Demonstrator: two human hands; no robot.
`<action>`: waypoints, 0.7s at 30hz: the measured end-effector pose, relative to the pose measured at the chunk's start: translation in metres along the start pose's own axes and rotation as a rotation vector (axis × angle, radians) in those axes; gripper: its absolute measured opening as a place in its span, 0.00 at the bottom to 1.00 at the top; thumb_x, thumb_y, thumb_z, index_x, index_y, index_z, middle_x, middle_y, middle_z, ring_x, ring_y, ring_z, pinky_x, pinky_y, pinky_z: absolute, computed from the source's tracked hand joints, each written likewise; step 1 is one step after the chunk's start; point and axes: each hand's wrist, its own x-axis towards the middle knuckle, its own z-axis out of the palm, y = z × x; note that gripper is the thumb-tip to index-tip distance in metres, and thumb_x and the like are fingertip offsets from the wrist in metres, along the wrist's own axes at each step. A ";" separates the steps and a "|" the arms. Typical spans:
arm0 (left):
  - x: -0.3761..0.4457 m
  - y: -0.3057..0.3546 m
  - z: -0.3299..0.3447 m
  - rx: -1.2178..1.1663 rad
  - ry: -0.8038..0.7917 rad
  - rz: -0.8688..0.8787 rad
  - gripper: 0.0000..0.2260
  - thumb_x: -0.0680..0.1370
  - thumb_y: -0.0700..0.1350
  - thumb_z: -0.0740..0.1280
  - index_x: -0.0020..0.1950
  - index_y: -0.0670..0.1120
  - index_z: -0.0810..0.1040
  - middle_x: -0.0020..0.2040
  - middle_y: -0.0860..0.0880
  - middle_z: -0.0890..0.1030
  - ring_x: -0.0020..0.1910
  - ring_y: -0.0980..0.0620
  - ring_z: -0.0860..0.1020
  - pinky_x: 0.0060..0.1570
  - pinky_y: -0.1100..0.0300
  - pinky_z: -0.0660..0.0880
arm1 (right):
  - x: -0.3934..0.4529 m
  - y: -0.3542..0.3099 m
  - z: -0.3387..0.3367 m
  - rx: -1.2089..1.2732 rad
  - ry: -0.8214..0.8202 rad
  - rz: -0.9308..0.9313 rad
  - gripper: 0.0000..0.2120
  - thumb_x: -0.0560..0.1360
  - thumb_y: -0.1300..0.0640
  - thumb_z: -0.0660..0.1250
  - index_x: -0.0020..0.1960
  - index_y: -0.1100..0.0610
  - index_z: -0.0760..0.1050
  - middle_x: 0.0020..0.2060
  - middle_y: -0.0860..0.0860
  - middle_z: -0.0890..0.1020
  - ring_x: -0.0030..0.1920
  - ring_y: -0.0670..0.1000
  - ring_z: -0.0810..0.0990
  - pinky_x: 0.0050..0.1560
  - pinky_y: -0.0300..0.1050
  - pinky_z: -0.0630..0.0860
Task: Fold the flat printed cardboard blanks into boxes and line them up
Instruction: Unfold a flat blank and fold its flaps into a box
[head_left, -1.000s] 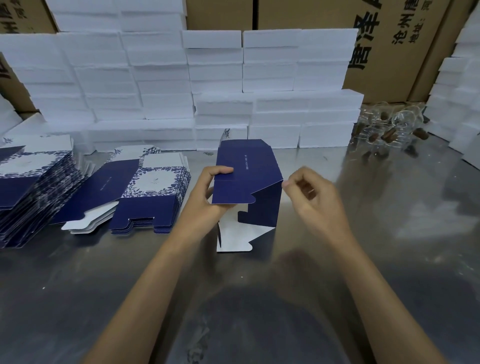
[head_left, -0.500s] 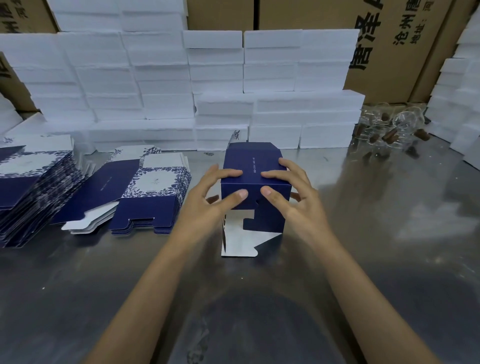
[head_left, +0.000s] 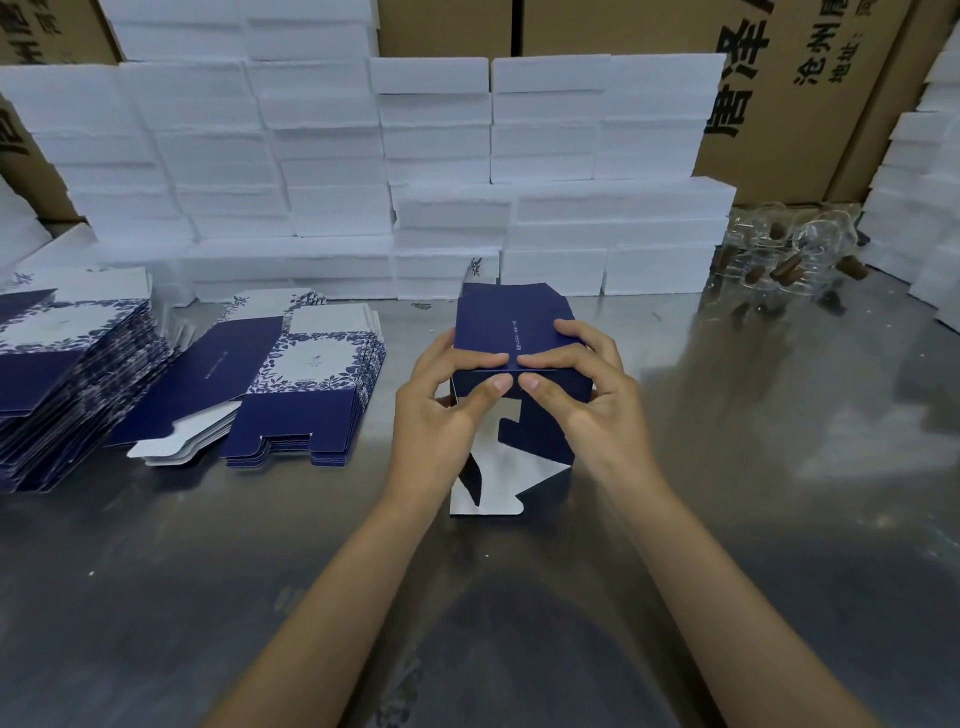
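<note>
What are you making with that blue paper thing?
A person is folding a blue cardboard box on a shiny metal table. Both hands, left hand and right hand, grip it from either side, thumbs pressing the near face. A white flap at its near end is not yet folded in. Two stacks of flat blanks wait on the left, and white foam blocks are piled behind.

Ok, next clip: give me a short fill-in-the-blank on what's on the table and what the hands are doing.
1. Both hands, left hand and right hand, grip one ____ box.
2. The flap lying on the table shows its ____ inner side.
3. The blanks lie to the person's ____.
4. Behind the box stand stacked white ____ blocks.

Missing: blue; white; left; foam
</note>
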 end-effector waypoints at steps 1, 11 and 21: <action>0.002 0.001 -0.003 -0.008 -0.039 -0.010 0.08 0.75 0.35 0.73 0.51 0.46 0.84 0.65 0.53 0.79 0.63 0.58 0.78 0.51 0.69 0.76 | 0.000 0.000 -0.003 0.008 -0.013 0.008 0.11 0.74 0.62 0.75 0.47 0.45 0.83 0.68 0.44 0.73 0.68 0.38 0.71 0.69 0.41 0.70; 0.009 0.005 -0.018 -0.042 -0.160 -0.041 0.10 0.77 0.34 0.71 0.51 0.48 0.85 0.58 0.58 0.83 0.60 0.63 0.79 0.57 0.66 0.76 | 0.000 0.000 -0.008 0.050 -0.069 0.010 0.12 0.77 0.62 0.73 0.49 0.44 0.83 0.68 0.41 0.73 0.68 0.38 0.72 0.65 0.45 0.74; 0.011 0.001 -0.020 0.003 -0.125 -0.026 0.12 0.77 0.38 0.72 0.51 0.55 0.87 0.61 0.57 0.83 0.62 0.58 0.80 0.63 0.56 0.77 | 0.001 0.000 -0.016 0.104 -0.106 0.019 0.11 0.78 0.64 0.70 0.53 0.49 0.83 0.72 0.45 0.71 0.63 0.31 0.74 0.51 0.34 0.78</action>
